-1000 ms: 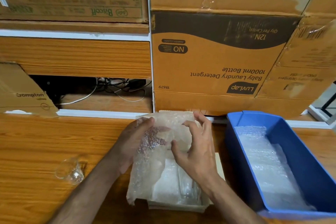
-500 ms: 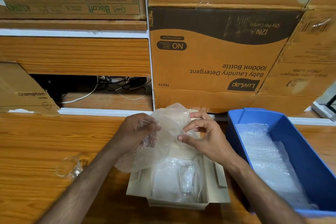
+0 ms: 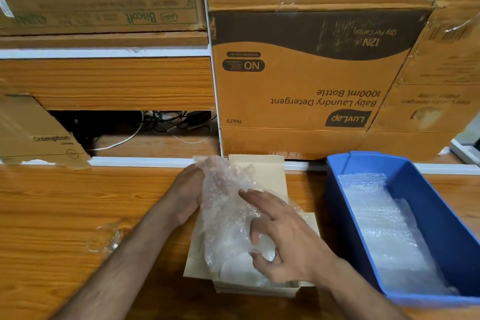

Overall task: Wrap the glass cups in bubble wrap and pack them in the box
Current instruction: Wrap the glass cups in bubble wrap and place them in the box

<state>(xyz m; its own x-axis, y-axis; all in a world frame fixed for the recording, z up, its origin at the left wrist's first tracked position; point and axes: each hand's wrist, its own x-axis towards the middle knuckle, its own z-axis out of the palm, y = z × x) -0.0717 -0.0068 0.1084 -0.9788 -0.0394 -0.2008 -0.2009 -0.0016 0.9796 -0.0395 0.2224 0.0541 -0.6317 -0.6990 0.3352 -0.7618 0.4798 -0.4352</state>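
Two hands work over a wooden table [image 3: 65,202]: beside a blue bin [image 3: 441,215] lined with bubble wrap, a small cardboard box [image 3: 262,166] stands open. Above it, the left hand [image 3: 187,195] grips a bubble-wrapped bundle [image 3: 223,205]; the right hand [image 3: 283,239] pinches its wrap. One bare glass cup [image 3: 104,238] lies left.

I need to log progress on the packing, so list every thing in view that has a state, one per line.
Small box: open, flaps spread, bubble wrap inside.
Wrapped bundle: held over the small box, wrap loose.
Left hand: grips the bundle's far side.
Right hand: fingers curled on the wrap's near edge.
Bare glass cup: unwrapped, on the table.
Blue bin: open, holds bubble wrap sheets.
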